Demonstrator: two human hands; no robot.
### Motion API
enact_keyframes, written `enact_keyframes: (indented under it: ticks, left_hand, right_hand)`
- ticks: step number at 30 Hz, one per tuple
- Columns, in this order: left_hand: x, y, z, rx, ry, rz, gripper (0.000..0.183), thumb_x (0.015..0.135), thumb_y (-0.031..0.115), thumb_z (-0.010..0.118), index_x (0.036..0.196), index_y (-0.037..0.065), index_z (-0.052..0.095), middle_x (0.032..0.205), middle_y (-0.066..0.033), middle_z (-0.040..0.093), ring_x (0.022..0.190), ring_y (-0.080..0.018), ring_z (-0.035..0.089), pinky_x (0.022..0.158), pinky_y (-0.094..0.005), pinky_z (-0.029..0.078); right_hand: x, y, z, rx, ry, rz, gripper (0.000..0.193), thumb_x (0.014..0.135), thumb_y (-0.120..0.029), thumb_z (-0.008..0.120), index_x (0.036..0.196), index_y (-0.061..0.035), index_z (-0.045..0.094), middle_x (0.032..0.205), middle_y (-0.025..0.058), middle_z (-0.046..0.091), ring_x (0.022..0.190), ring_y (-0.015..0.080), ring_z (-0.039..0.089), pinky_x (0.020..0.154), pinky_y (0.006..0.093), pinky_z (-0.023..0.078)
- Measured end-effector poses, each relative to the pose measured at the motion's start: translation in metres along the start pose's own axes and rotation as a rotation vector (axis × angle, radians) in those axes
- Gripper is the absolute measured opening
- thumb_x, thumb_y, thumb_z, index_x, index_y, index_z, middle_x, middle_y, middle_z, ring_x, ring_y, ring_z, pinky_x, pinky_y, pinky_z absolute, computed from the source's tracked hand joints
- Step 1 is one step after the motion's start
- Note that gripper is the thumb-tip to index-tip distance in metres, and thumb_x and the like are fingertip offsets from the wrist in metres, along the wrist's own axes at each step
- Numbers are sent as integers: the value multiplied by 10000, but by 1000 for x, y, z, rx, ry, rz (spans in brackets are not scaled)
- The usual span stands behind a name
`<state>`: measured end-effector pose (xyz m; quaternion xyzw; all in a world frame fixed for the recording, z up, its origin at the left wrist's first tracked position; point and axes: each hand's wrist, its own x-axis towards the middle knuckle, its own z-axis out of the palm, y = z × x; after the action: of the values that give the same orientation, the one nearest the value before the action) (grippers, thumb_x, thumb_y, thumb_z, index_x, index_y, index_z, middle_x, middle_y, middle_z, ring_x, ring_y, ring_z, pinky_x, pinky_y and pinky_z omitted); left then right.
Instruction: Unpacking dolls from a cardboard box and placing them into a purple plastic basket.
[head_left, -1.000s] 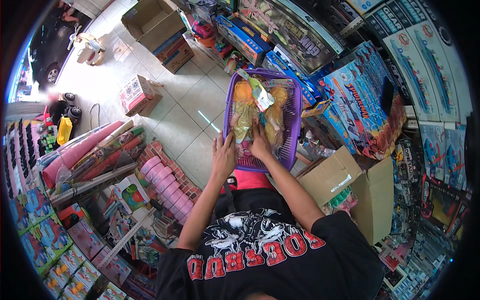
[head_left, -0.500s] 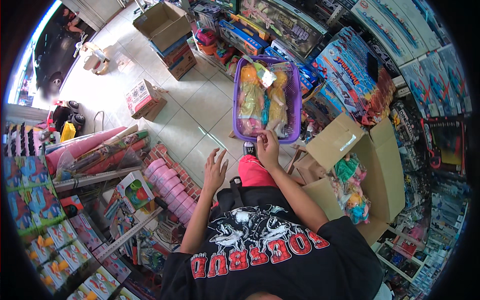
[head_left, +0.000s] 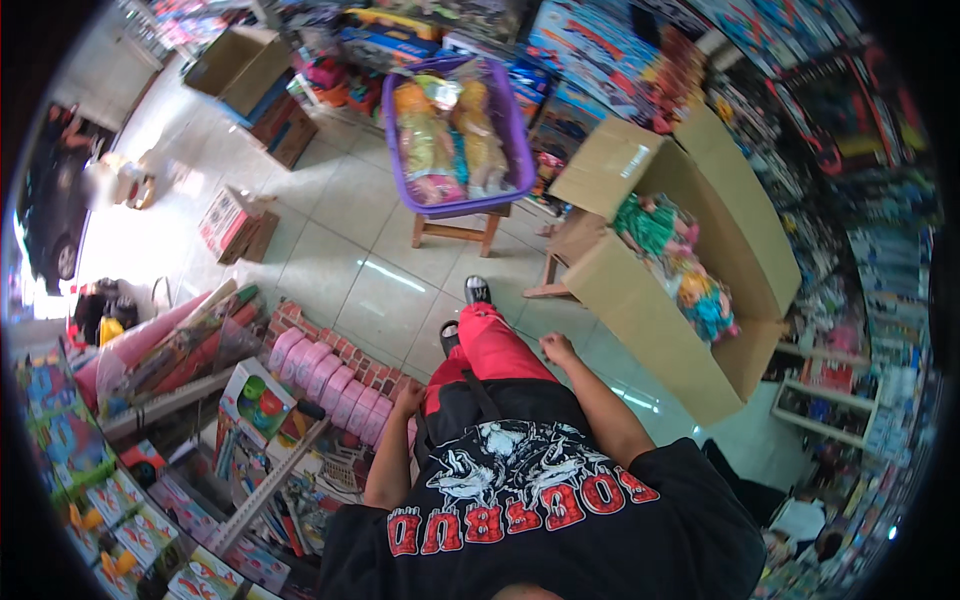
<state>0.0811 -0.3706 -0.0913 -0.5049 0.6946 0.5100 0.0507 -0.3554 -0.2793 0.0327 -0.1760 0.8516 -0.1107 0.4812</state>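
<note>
My left hand [head_left: 408, 397] hangs beside my hip, close to a row of pink rolls [head_left: 335, 385]; its fingers are too small and shadowed to make out. On the other side, my right hand [head_left: 558, 349] is loosely curled above the floor, and nothing shows in it. Ahead, a purple plastic basket [head_left: 460, 210] rests on a wooden stool [head_left: 487, 240]. Inside lie dolls in clear bags, one [head_left: 425, 140] in yellow-green. To the right stands an open cardboard box [head_left: 640, 320] with more bagged dolls, one [head_left: 648, 225] dressed in green and another [head_left: 705, 300] in blue.
Boxed toys line shelves on both sides. Small cartons [head_left: 232, 225] and an open box [head_left: 238, 72] stand on the tiled floor ahead left. Wrapped rolls [head_left: 170, 335] lie on the left. A person [head_left: 800, 520] is low at the right, behind me.
Both hands have drawn back to my sides; the right has left the basket's near edge. The view has shifted, placing the basket farther left and showing its stool and more of the cardboard box.
</note>
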Motion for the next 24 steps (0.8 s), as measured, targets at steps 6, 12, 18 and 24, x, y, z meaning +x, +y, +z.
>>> enact_keyframes:
  ticks: [6,12,18,24]
  left_hand:
    - [-26,51,-16,-173,-360,-526,315,908,277,516,943,17,691,733,-114,644,598,-209,625,476,-345,484]
    - [49,25,-7,-443,-383,-524,289,907,233,538,982,-17,663,757,-119,646,595,-221,615,513,-349,511]
    - [124,104,-25,-171,-217,194,278,941,242,560,1083,17,640,828,-77,646,721,-182,624,536,-332,471]
    - [158,364,-33,-520,486,69,364,1009,368,522,1182,55,594,970,-24,605,877,-100,548,709,-255,413]
  right_hand:
    - [-49,171,-42,-175,-138,341,376,889,-344,579,1086,-34,662,876,103,727,662,226,715,570,385,574]
    - [-87,217,-67,334,-78,465,422,926,-334,567,1208,-22,597,1021,165,705,745,280,717,632,433,569]
    - [-78,276,-120,528,-60,347,469,914,-346,585,1264,-35,563,1075,162,684,795,284,707,660,444,561]
    - [-54,432,-199,945,340,299,383,909,-304,598,1202,-57,609,1090,110,678,856,242,692,683,357,552]
